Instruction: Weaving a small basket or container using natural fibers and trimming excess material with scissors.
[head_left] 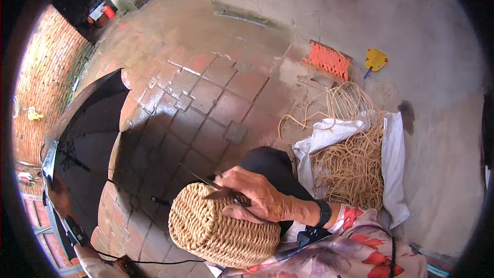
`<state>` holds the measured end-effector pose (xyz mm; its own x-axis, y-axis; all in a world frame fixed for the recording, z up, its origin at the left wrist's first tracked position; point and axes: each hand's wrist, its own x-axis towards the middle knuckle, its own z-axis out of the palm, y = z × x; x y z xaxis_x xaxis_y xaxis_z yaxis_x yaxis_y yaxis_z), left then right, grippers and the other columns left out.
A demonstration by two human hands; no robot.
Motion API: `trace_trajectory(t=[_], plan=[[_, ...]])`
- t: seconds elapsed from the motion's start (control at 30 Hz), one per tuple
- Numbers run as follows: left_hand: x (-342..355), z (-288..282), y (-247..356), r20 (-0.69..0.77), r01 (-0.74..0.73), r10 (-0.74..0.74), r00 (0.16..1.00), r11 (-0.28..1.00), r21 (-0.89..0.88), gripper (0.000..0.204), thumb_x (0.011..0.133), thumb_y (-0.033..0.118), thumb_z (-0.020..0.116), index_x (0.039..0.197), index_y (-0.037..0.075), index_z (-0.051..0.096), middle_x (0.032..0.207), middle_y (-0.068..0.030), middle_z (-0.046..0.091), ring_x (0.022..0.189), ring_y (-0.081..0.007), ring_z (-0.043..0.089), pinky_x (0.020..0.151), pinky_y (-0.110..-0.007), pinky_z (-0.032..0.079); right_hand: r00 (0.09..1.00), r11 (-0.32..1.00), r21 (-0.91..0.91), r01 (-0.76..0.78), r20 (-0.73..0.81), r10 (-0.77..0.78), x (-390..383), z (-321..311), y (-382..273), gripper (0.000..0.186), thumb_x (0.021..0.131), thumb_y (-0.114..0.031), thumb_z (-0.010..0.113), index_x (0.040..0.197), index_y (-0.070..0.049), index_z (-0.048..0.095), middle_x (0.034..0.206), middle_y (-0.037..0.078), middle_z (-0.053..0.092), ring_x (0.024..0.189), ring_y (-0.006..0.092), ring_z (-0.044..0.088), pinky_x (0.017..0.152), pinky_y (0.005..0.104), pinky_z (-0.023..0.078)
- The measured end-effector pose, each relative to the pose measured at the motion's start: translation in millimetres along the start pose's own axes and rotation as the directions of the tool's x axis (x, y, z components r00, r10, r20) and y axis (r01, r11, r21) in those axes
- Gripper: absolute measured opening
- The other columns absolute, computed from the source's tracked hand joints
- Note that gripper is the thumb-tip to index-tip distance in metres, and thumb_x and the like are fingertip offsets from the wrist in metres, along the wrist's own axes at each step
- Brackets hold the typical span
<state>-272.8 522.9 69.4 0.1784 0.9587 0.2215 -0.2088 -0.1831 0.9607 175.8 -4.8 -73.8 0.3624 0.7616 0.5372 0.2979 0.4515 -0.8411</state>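
My right hand (254,193) is closed around a pair of dark scissors (220,193), whose blades point to the upper left. It rests over a tan woven basket (218,231), which lies in front of me with its rounded end to the left. At the far left, my left hand (60,199) grips the edge of an open black umbrella (92,139); its fingertips are partly hidden. The umbrella lies on its side, its hollow facing right.
To my right, a white sack (393,164) holds tangled tan cord (350,170), with loops spilling past its far edge. Beyond lie an orange string-wound frame (328,61) and a yellow hand fan (376,59). The paving (211,95) looks wet. A brick wall (49,82) stands left.
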Motion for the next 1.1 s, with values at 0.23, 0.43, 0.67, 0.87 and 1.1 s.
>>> trace_trajectory(t=[0.23,0.43,0.67,0.87,1.1], plan=[[-9,113,-7,0.562,-0.598,0.238,0.792,0.117,0.793,0.034,0.099,0.012,0.044,0.128,-0.005,0.048,0.126,-0.0164,0.055,0.116,-0.0206,0.051,0.102,-0.03,0.037,0.994,0.994,0.086,-0.067,0.088,0.059,-9,-4,1,0.052,0.082,-0.031,0.069,0.118,-0.002,0.048,0.103,0.017,0.056,0.093,0.0355,0.057,0.079,0.0408,0.047],[22,207,-1,0.453,0.015,-0.091,0.887,0.986,0.168,0.036,0.095,0.004,0.048,0.129,-0.006,0.045,0.125,-0.0148,0.057,0.113,-0.0184,0.053,0.099,-0.029,0.04,0.998,0.999,0.008,-0.045,0.051,0.044,-13,-15,-6,0.056,0.08,-0.03,0.072,0.122,-0.002,0.048,0.106,0.017,0.058,0.096,0.0339,0.058,0.082,0.0407,0.047],[3,344,5,0.483,-0.584,0.395,0.781,0.191,0.789,0.055,0.086,0.02,0.066,0.13,-0.006,0.046,0.108,-0.0209,0.065,0.095,-0.0208,0.063,0.083,-0.03,0.047,0.99,0.991,0.009,-0.136,0.049,0.135,-17,-34,-7,0.055,0.082,-0.03,0.07,0.123,-0.001,0.047,0.108,0.019,0.058,0.095,0.0331,0.059,0.083,0.0381,0.047],[-10,435,10,0.547,-0.718,0.521,0.655,0.203,0.666,0.045,0.089,0.018,0.063,0.128,-0.001,0.052,0.108,-0.0193,0.065,0.097,-0.0192,0.064,0.084,-0.029,0.048,0.988,0.989,-0.035,-0.141,0.064,0.143,-17,-39,-3,0.055,0.081,-0.031,0.071,0.122,-0.001,0.047,0.108,0.02,0.057,0.095,0.0335,0.059,0.083,0.0383,0.048],[-78,478,-19,0.825,-0.807,0.438,0.357,-0.299,0.509,0.033,0.095,0.009,0.047,0.127,0.003,0.054,0.124,-0.0171,0.055,0.105,-0.0175,0.059,0.091,-0.029,0.047,0.992,0.993,-0.042,-0.109,0.066,0.112,-22,-40,-4,0.055,0.081,-0.029,0.07,0.121,0.0,0.046,0.107,0.02,0.057,0.095,0.0347,0.059,0.082,0.0388,0.048]])
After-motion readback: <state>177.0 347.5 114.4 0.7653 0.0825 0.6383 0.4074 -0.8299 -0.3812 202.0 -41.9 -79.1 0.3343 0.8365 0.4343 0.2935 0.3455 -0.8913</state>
